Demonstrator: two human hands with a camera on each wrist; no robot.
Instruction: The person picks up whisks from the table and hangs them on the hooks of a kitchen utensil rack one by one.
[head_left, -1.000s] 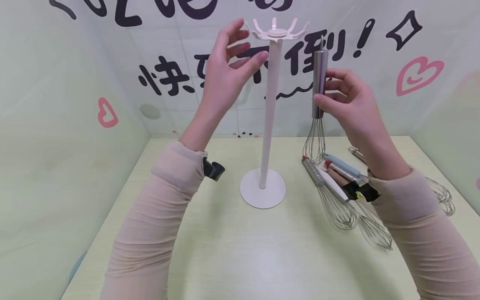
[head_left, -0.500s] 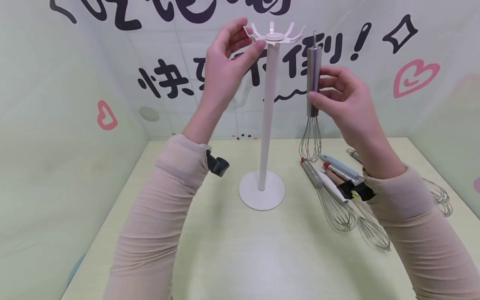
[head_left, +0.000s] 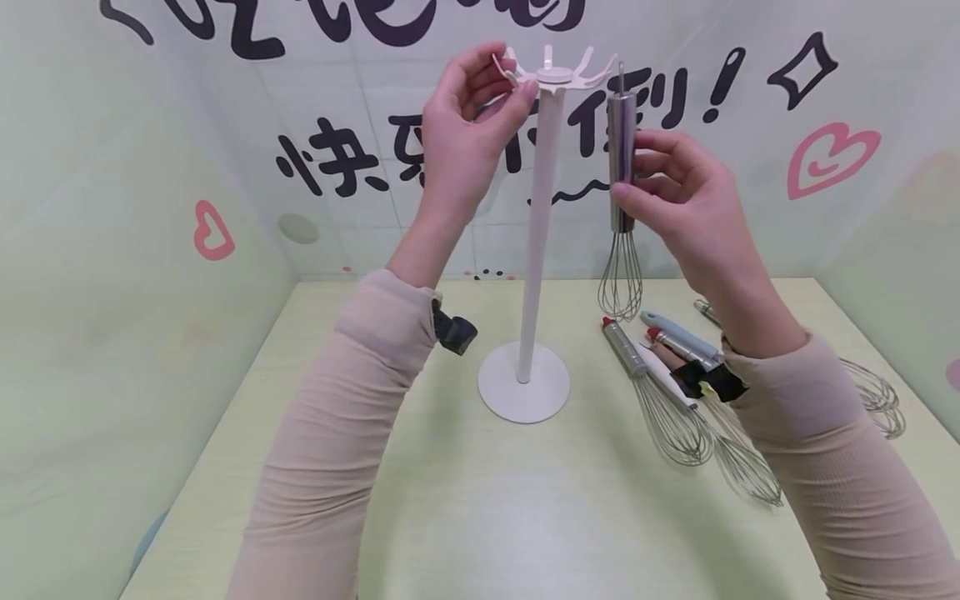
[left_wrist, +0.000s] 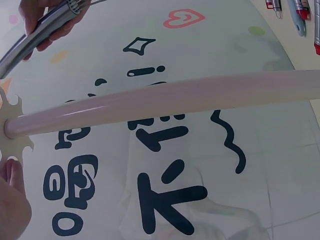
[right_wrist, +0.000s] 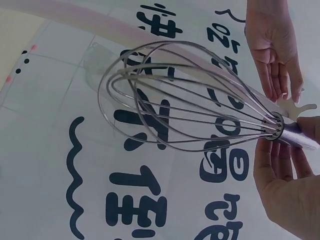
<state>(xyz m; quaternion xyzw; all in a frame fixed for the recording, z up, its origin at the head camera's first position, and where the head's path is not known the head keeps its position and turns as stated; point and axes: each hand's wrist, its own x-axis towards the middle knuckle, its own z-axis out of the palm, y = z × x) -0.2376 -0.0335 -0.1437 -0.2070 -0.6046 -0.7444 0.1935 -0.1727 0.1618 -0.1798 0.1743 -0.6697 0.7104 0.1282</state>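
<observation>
My right hand point(head_left: 686, 187) pinches the steel handle of a whisk point(head_left: 622, 158) between thumb and fingers. The whisk hangs upright, wires down, its top loop beside the right-hand hooks of a white hook stand point(head_left: 542, 225). In the right wrist view its wire head point(right_wrist: 185, 100) fills the middle, with the right hand point(right_wrist: 290, 185) around the handle's lower end. At the stand's crown, my left hand point(head_left: 472, 112) pinches the left edge by a hook, fingers behind and thumb in front. The left wrist view shows the left fingertips point(left_wrist: 15, 172) against the crown.
Several whisks lie on the table to the right, among them a red-tipped steel one point(head_left: 626, 346), a white-handled one point(head_left: 667, 375) and a light-blue-handled one point(head_left: 678, 332). The stand's round base point(head_left: 523, 400) rests mid-table. A printed cloth backdrop point(head_left: 375, 225) rises behind.
My right hand has carried the whisk left, close to the stand's hooks. My left hand has moved from beside the crown onto its left edge, and the crown has turned slightly.
</observation>
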